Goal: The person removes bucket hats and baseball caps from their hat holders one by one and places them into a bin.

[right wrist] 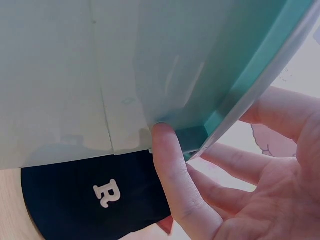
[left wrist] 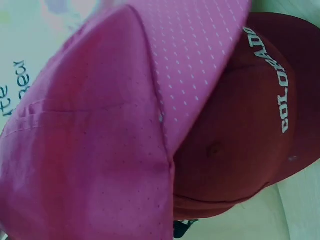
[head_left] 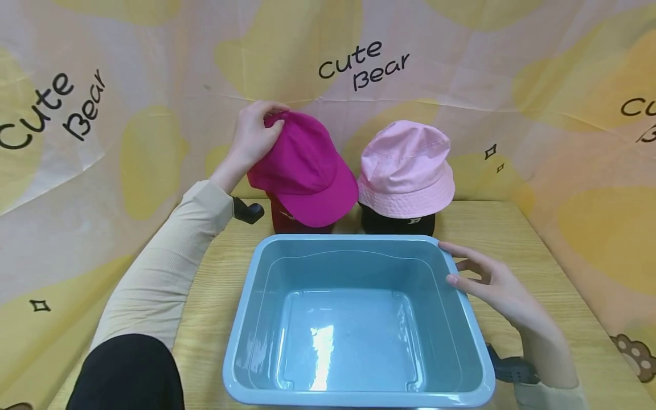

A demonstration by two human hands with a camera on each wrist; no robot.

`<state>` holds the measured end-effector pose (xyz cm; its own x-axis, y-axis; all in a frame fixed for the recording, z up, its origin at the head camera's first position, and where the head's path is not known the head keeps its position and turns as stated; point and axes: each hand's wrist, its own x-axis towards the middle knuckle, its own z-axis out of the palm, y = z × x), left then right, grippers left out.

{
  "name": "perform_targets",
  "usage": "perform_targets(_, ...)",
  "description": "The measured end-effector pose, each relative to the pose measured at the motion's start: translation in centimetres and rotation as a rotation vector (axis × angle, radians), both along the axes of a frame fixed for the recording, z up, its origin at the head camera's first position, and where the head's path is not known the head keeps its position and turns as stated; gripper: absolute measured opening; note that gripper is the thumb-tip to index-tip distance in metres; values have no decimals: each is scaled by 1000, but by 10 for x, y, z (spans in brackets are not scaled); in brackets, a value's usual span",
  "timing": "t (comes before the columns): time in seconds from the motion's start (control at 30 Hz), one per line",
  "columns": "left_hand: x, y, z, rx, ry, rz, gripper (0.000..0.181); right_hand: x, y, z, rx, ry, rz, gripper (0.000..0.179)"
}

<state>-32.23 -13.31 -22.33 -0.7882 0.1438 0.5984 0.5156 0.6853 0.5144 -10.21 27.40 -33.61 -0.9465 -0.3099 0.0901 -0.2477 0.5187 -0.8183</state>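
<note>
A magenta cap [head_left: 312, 165] hangs tilted, brim toward the basin, pinched at its upper left edge by the left hand [head_left: 258, 131]. Below and partly behind it is a dark red cap [left wrist: 230, 135] with white lettering, largely covered in the head view. The left hand itself is out of its own wrist view, where the magenta cap [left wrist: 90, 135] fills the left side. At the far right corner of a light blue plastic basin [head_left: 353, 398], the right hand [head_left: 499, 287] holds the rim between thumb and fingers. The basin has nothing inside.
Right of the magenta cap, a pink bucket hat [head_left: 407, 165] sits over a black cap [head_left: 397, 222] with a white letter. A wooden table [head_left: 523, 250] bears everything. Patterned cloth [head_left: 461, 57] hangs behind and at the sides. A dark rounded shape [head_left: 128, 376] shows at lower left.
</note>
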Motion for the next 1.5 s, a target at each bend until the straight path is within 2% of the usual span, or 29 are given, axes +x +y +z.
perform_targets(0.23, 12, 8, 10, -2, 3, -31, 25, 2, 0, 2, 3, -7, 2, 53)
perform_targets(0.63, 25, 18, 21, -37, 18, -68, 23, 3, 1, 3, 0, -18, 5, 53)
perform_targets(0.83, 31, 21, 25, -49, 18, -86, 23, 1, 0, 1, 4, -8, -4, 53)
perform_targets(1.0, 37, 23, 30, -50, 44, -100, 22, 0, -1, 0, 1, 11, 3, 53)
perform_targets(1.23, 49, 26, 39, -47, 44, -111, 21, 0, 0, -1, -15, 25, 12, 54)
perform_targets(1.5, 64, 30, 49, -95, 50, -104, 21, 0, 0, 1, -17, 11, 15, 52)
